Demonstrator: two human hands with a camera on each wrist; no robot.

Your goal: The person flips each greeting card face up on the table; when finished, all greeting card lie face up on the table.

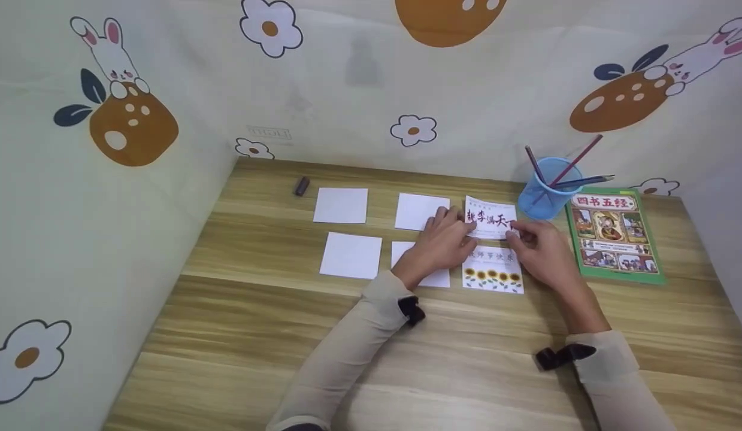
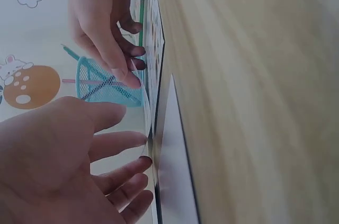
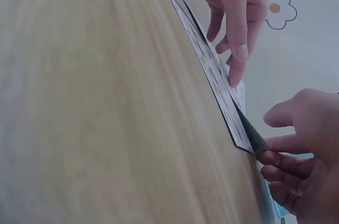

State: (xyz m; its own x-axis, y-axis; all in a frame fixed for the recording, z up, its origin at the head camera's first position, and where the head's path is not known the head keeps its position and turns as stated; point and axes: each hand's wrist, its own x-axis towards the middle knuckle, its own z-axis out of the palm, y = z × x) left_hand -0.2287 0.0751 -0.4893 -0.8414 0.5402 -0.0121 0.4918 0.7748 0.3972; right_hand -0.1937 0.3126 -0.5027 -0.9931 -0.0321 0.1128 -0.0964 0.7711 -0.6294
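On the wooden table (image 1: pixel 239 335) we count six cards in two rows: four blank white cards (image 1: pixel 341 205) remain face down, while the sunflower card (image 1: pixel 493 270) lies face up. Our left hand (image 1: pixel 442 242), fingers spread, steadies the calligraphy card (image 1: pixel 490 216), top right of the grid; our right hand (image 1: pixel 541 248) pinches its raised edge.

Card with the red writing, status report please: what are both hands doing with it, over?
Left hand fingertips pressing the red-lettered card at its left edge. Right hand pinching its lower right corner. Sunflower card close below, nothing blocking.
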